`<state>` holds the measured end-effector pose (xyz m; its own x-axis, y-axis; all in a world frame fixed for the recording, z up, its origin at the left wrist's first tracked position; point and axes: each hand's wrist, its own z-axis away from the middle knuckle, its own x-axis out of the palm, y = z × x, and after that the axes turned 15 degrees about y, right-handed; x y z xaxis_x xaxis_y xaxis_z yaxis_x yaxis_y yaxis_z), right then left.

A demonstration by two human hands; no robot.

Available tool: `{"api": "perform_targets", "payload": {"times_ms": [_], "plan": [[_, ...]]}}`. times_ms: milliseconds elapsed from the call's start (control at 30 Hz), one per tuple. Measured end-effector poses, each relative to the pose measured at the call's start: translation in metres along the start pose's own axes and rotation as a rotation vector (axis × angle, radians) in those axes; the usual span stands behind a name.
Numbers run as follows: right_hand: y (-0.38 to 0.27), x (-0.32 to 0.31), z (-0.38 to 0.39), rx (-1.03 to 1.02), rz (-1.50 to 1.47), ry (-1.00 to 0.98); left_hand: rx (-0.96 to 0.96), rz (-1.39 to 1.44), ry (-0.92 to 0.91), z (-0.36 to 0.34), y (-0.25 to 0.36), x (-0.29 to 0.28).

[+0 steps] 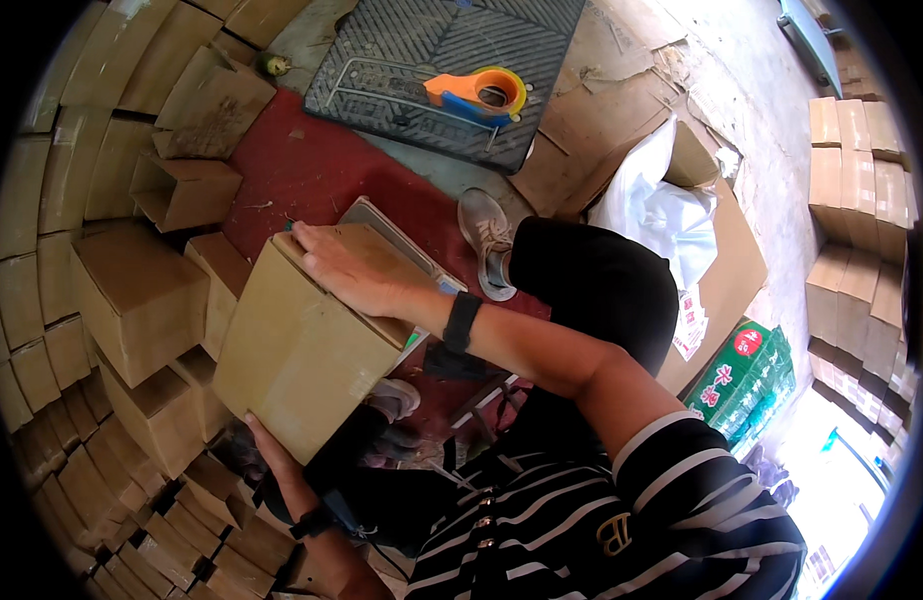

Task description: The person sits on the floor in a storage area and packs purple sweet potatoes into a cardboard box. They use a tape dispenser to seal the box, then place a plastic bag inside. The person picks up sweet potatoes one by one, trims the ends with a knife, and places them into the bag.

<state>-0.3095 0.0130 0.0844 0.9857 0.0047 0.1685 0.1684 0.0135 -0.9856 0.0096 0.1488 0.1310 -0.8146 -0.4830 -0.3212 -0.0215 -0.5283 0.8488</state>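
A cardboard box point(307, 355) is tilted in front of me, held between my two hands. My right hand point(342, 270) lies across its upper side, fingers stretched over the far edge beside the flaps. At the lower near corner my left hand point(270, 445) presses against the box from outside, its fingers partly hidden. Right behind the box shows a flat grey-edged object point(387, 225), mostly covered. Smaller cardboard boxes point(222, 280) stand just to the left of it.
Stacked cardboard boxes point(77, 180) fill the left side, and more stacks point(857, 170) stand far right. An orange-and-blue tape dispenser point(472, 95) rests on a black ridged platform point(382, 60). A white plastic bag point(662, 210) and green package point(737, 385) are at right.
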Motion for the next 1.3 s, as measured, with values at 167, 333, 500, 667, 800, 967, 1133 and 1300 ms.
{"api": "perform_targets", "payload": {"times_ms": [167, 333, 500, 667, 800, 967, 1133, 1300], "plan": [[0.124, -0.015, 0.006, 0.304, -0.014, 0.099, 0.009, -0.022, -0.006, 0.011, 0.01, 0.011], [0.157, -0.034, 0.044, 0.338, 0.045, 0.193, -0.017, 0.032, 0.009, 0.001, -0.002, -0.007], [0.164, -0.063, 0.044, 0.679, 0.446, -0.037, -0.024, 0.056, 0.008, 0.002, -0.001, 0.001], [0.091, -0.082, -0.04, 0.003, 0.567, 0.716, -0.03, 0.117, -0.017, 0.003, -0.003, -0.002], [0.061, -0.161, -0.121, -0.498, 1.28, 0.987, -0.008, 0.089, 0.008, 0.001, -0.001, 0.002], [0.059, -0.23, -0.106, 0.129, 1.698, 0.347, -0.016, 0.043, 0.078, -0.004, -0.012, -0.01], [0.074, -0.265, -0.115, 0.088, 1.597, 0.188, -0.062, -0.01, 0.06, -0.005, -0.008, -0.009], [-0.027, -0.268, -0.127, 0.237, 1.327, -0.057, -0.06, 0.076, -0.005, -0.004, -0.007, -0.007]]}}
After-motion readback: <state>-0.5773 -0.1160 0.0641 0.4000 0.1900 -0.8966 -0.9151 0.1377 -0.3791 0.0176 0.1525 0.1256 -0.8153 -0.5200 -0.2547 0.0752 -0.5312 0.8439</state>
